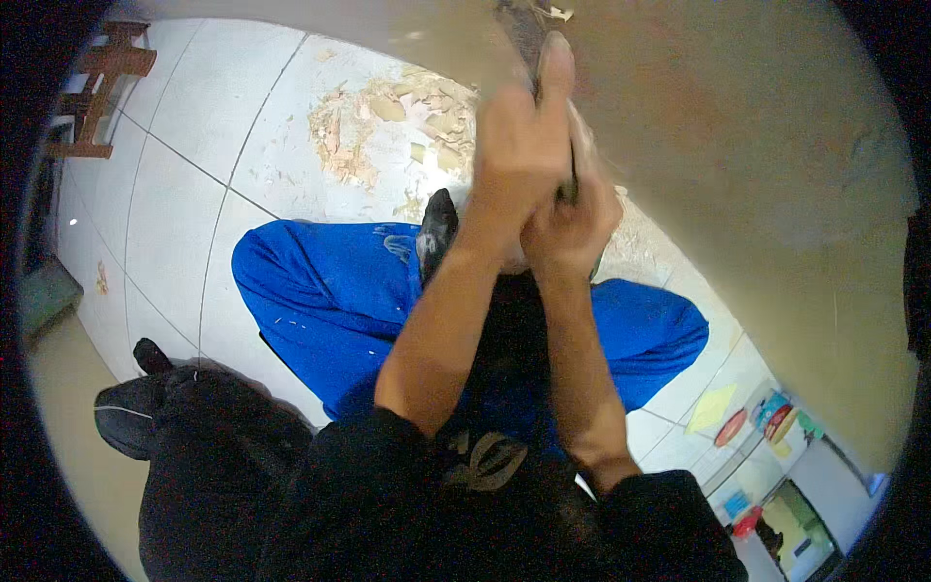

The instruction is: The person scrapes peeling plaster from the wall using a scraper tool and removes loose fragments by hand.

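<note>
My left hand [520, 134] is closed around a long dark piece [520, 29], its thumb stretched along it. The piece rises toward the top of the view and is too blurred to tell its kind. A pale curled shaving [560, 13] shows at its upper end. Just below and to the right, my right hand [574, 229] grips a dark handle-like part [567, 190]. Whether both hands hold one thing or two is hidden by fingers and blur. Pale shavings [444, 120] lie scattered on the white tiled floor [182, 167] beyond my blue-trousered legs [320, 284], bent out to either side.
A plain wall [749, 167] rises close in front and to the right. At upper left stands a brown wooden frame [109, 87]. Black fabric [218, 451] bulks at lower left. Coloured packets [774, 415] and a yellow sheet [713, 407] lie at lower right. A dark pointed shape [438, 229] sits between my legs.
</note>
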{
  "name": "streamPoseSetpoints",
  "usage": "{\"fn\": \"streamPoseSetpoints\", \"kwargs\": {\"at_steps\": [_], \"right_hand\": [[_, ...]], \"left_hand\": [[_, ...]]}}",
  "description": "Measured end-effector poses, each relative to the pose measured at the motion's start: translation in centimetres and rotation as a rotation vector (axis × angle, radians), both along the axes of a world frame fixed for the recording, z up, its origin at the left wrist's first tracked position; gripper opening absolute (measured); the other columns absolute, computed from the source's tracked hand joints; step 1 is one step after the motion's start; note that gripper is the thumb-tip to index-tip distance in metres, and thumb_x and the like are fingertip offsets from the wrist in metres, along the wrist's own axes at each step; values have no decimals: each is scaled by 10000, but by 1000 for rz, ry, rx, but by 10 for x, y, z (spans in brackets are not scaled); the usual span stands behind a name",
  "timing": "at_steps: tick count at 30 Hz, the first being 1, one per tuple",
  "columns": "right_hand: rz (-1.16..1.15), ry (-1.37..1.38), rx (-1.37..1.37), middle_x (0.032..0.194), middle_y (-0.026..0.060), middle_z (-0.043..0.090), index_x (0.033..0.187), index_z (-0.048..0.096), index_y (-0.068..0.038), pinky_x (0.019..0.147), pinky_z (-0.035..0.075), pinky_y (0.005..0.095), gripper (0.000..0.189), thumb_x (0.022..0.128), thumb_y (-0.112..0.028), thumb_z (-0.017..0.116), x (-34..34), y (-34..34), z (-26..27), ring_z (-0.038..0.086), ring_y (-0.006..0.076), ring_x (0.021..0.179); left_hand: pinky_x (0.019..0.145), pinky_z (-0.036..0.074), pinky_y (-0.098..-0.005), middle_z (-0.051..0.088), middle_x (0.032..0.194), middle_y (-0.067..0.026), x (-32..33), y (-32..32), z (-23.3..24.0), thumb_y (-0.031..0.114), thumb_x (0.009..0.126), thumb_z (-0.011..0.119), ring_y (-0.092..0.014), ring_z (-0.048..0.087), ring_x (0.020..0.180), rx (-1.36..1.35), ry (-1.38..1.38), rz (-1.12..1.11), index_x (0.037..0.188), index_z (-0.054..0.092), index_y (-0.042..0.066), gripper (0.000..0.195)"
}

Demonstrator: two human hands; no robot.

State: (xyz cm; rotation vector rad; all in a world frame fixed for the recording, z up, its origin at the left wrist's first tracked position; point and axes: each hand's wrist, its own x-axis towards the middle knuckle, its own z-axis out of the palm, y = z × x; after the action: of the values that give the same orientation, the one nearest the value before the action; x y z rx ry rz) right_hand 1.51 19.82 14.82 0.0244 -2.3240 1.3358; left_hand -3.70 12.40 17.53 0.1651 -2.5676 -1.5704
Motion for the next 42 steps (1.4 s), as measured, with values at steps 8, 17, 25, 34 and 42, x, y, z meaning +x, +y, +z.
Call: {"fn": "streamPoseSetpoints", "kwargs": {"at_steps": [8,17,25,34,42], "right_hand": [[-45,-159,-55,1225,181,684,1313,577,63,958,485,340,549,858,-205,726,41,21,-15,636,204,1099],[-76,-101,-68,1312,193,638,1352,558,58,995,474,360,544,892,-206,678,36,25,-13,620,274,1181],[39,18,-31,1325,264,610,1347,568,41,1037,459,410,547,872,-188,715,3,-12,22,600,369,1244],[-175,-188,-178,1216,138,683,1280,602,56,952,473,326,461,879,-150,699,59,24,-3,627,196,1082],[109,175,73,1250,256,655,1326,572,58,968,479,376,519,869,-156,694,-28,-10,58,656,329,1157]], "left_hand": [[718,500,-548,638,840,-355,27,29,-7,458,998,553,-515,640,844,142,-199,19,1105,601,-90,560],[663,518,-538,643,744,-325,24,36,-7,437,997,560,-494,663,739,307,-3,34,1039,604,-84,524],[713,496,-506,631,780,-351,-3,-10,43,485,1001,539,-470,667,805,222,-190,83,1081,620,-64,561],[829,494,-547,636,854,-379,32,37,16,490,996,535,-557,628,866,355,-265,-155,1048,585,-115,609],[849,486,-543,640,902,-374,-26,-18,70,529,1019,462,-554,613,937,288,67,86,1056,594,-115,659]]}}
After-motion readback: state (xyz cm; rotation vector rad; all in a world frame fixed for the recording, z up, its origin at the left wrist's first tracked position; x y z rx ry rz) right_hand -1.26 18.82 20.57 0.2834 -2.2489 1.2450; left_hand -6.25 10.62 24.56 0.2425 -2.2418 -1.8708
